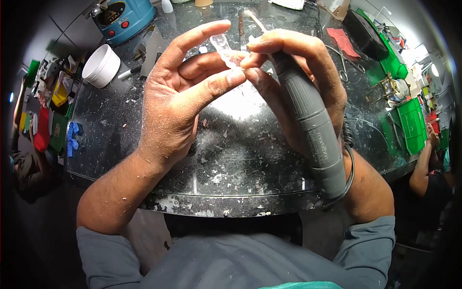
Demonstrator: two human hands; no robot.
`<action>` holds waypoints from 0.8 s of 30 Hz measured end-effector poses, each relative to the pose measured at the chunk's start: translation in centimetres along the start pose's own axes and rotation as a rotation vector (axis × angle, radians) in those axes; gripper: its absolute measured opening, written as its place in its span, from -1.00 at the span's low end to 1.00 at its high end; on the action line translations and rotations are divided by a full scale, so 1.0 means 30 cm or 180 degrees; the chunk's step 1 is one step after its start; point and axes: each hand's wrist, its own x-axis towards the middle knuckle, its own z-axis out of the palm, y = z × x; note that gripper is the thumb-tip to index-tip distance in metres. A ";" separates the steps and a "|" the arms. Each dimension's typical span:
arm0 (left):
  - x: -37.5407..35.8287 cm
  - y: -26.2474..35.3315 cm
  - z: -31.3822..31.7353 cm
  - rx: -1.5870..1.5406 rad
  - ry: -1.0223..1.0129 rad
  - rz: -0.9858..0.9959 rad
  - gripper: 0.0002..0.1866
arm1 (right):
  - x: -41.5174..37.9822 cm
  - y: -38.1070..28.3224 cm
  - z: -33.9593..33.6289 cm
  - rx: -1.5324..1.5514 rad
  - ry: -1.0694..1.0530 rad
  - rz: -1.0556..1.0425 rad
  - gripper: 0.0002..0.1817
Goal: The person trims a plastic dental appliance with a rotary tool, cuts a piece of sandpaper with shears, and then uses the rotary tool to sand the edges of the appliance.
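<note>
My left hand (168, 106) pinches a clear, transparent plastic piece (220, 44) with an uneven, wavy edge, which looks like a dental splint. Its thumb and fingertips close on the lower end, while the index finger is raised along the top. A dark grey rotary handpiece (317, 130) with a cable lies across the palm of my right hand (315, 55). From that hand's fingers a thin shank with a pale tip (249, 14) points up and away, apart from the clear piece. My right fingertips meet the left ones at the piece's lower end. Fine dust coats both hands.
White dust and flakes cover the dark worktop (192, 176). A white tub (101, 66), a marker (129, 73) and a blue machine (122, 19) stand at left. Scissors (342, 67), red sheet (343, 42) and green trays (411, 126) lie right. Other people are at both sides.
</note>
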 end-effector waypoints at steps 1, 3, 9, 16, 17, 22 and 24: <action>0.000 0.001 -0.002 0.0106 0.0025 0.0042 -0.39 | 0.000 0.004 0.000 0.0009 0.0011 -0.0063 -0.59; 0.002 0.005 -0.006 0.0215 0.0052 0.0097 -0.40 | 0.006 -0.006 -0.003 0.0018 0.0020 -0.0139 -0.59; 0.012 0.014 -0.026 0.0138 0.0336 0.0161 -0.46 | 0.045 -0.073 -0.091 -0.0750 -0.0310 -0.0055 -0.62; 0.017 0.015 -0.035 -0.0245 0.0379 0.0182 -0.49 | 0.003 -0.041 -0.032 0.0180 -0.0180 0.0304 -0.64; 0.013 0.020 -0.035 -0.0022 0.0339 0.0140 -0.49 | 0.002 -0.032 -0.028 0.0320 -0.0212 0.0193 -0.65; 0.015 0.025 -0.035 0.0259 0.0279 0.0126 -0.48 | 0.000 -0.023 -0.036 0.0525 -0.0143 0.0235 -0.66; 0.017 0.020 -0.038 0.0262 0.0238 0.0151 -0.46 | 0.006 -0.015 -0.043 0.0475 -0.0309 0.0092 -0.66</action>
